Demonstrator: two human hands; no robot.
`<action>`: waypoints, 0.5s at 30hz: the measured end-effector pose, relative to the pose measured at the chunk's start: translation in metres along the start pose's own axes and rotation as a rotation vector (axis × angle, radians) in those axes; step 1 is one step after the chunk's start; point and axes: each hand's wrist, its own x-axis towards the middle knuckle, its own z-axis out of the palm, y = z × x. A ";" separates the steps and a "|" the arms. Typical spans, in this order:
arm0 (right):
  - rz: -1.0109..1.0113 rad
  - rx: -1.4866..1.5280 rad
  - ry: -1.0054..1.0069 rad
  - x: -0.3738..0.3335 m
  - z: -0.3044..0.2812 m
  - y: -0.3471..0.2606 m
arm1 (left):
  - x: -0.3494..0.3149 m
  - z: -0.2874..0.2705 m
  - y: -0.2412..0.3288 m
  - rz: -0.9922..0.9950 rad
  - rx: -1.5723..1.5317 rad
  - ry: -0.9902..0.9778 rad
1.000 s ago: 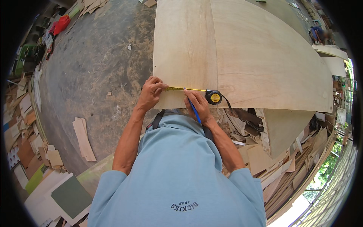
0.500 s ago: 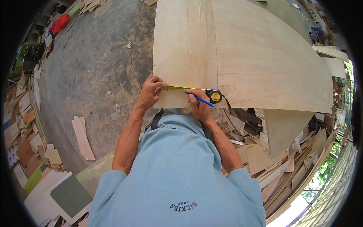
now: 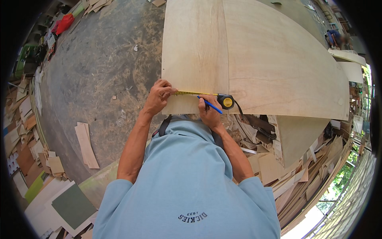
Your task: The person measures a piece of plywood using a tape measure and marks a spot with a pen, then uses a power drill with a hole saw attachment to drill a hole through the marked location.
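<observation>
A pale plywood sheet (image 3: 195,44) lies before me beside a wider plywood panel (image 3: 278,59), a seam running between them. At the sheet's left edge my left hand (image 3: 160,95) pinches the end of a yellow tape measure blade (image 3: 191,93). The blade runs rightward across the wood to its black and yellow tape measure case (image 3: 226,102), which rests near the seam, a dark strap trailing from it. My right hand (image 3: 209,110), closed around a blue pen (image 3: 211,105), is just below the blade and left of the case.
Wood offcuts (image 3: 85,145) lie on the stained concrete floor (image 3: 99,79) at left. Stacked boards (image 3: 310,179) fill the lower right. A dark green panel (image 3: 74,206) leans among scraps at lower left. Another person (image 3: 333,38) is far off at upper right.
My right hand has shifted slightly, and the pen's angle has become steeper, its lower end moving left. My left hand keeps its pinch on the tape end.
</observation>
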 end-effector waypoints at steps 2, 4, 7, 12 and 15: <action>0.020 0.002 -0.012 0.000 0.000 0.000 | 0.000 0.000 0.000 -0.013 -0.006 -0.007; 0.025 0.002 -0.013 0.000 0.001 -0.002 | -0.001 0.001 -0.002 0.002 -0.009 0.000; 0.009 -0.002 0.004 0.001 0.001 -0.001 | 0.000 0.001 -0.004 0.018 -0.012 0.008; -0.016 -0.006 0.019 0.001 0.004 0.003 | 0.000 0.000 -0.003 0.010 -0.014 -0.005; -0.001 0.001 0.006 0.002 0.004 0.002 | 0.000 0.000 -0.002 0.010 -0.017 -0.007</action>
